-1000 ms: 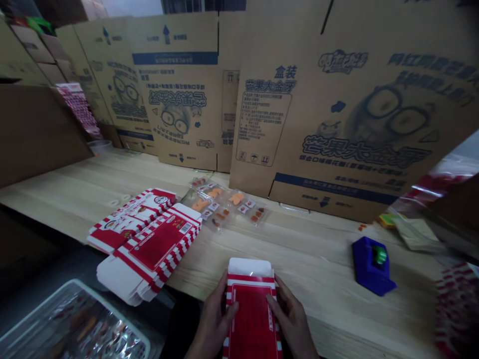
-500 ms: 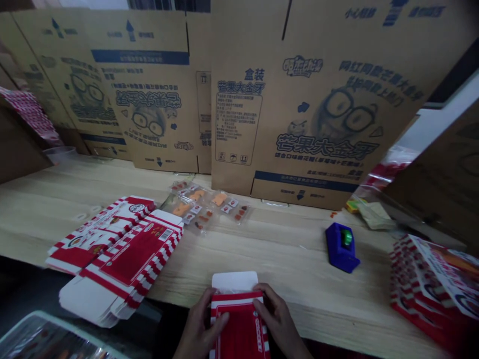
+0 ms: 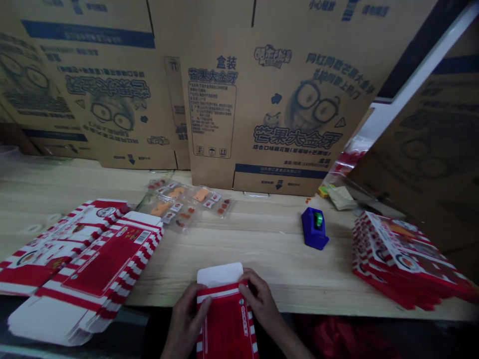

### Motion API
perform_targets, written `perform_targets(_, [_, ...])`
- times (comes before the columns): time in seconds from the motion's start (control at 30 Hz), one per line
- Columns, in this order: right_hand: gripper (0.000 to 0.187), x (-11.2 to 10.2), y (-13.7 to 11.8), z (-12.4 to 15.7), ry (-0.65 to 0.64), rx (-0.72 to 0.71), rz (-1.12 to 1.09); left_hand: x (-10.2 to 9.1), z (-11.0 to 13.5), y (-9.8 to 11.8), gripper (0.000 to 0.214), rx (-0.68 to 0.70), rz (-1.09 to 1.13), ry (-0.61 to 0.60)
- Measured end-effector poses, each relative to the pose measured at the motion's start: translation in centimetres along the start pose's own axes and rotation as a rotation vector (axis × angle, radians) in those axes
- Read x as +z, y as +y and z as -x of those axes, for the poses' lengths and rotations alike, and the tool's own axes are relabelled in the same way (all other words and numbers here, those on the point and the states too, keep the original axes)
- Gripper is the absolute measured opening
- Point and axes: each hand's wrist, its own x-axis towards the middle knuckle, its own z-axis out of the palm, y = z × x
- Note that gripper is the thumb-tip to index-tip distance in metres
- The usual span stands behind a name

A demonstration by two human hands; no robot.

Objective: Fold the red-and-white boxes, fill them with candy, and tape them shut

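Observation:
Both my hands hold a red-and-white striped carton (image 3: pixel 224 319) at the near edge of the wooden table (image 3: pixel 269 249). Its white top flap (image 3: pixel 220 274) sticks out over the table. My left hand (image 3: pixel 187 321) grips the carton's left side, with the thumb lying across its front. My right hand (image 3: pixel 260 301) grips the upper right corner, fingers curled near the base of the flap. The carton's lower part runs out of view at the bottom.
Flat red-and-white cartons lie in a stack (image 3: pixel 86 264) at the left, and filled boxes are stacked (image 3: pixel 400 254) at the right. Clear candy packets (image 3: pixel 187 202) lie mid-table. A blue tape dispenser (image 3: pixel 314 227) stands right of centre. Large printed cardboard cartons (image 3: pixel 262 94) wall the back.
The view has swung to the right, bringing the stack of boxes at the right into sight. My hands have slid up the carton towards its flap.

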Motion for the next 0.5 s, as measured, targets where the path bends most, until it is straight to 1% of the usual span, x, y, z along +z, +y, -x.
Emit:
perform_targets(0.1, [0.018,0.3,0.0,-0.3,0.021,-0.052,0.036,-0.4,-0.5,1.1,0.028,0.072,-0.081,-0.047])
perform_targets(0.17, [0.016,0.6,0.1,-0.5,0.045,-0.012,0.023,-0.5,-0.7,1.3,0.029,0.075,-0.064,-0.058])
perform_targets(0.23, [0.014,0.8,0.1,-0.6,0.071,0.059,-0.061,-0.4,-0.6,1.3,0.028,0.032,0.017,-0.04])
perform_targets(0.3, [0.03,0.7,0.0,-0.9,0.069,0.124,-0.149,-0.1,-0.4,1.0,0.028,-0.042,0.142,-0.014])
perform_targets(0.33, [0.035,0.6,0.0,-1.1,0.035,0.142,-0.171,0.0,-0.3,0.9,0.027,-0.082,0.208,0.008])
perform_targets(0.4, [0.032,0.2,-0.2,-1.5,-0.055,0.146,-0.176,0.4,-0.2,0.6,0.026,-0.149,0.322,0.071])
perform_targets(0.47, [0.027,-0.2,-0.2,-1.9,-0.124,0.128,-0.174,0.7,-0.3,0.5,0.034,-0.182,0.389,0.151])
perform_targets(0.5, [0.027,-0.3,-0.2,-2.0,-0.128,0.112,-0.162,0.7,-0.3,0.5,0.041,-0.182,0.4,0.173])
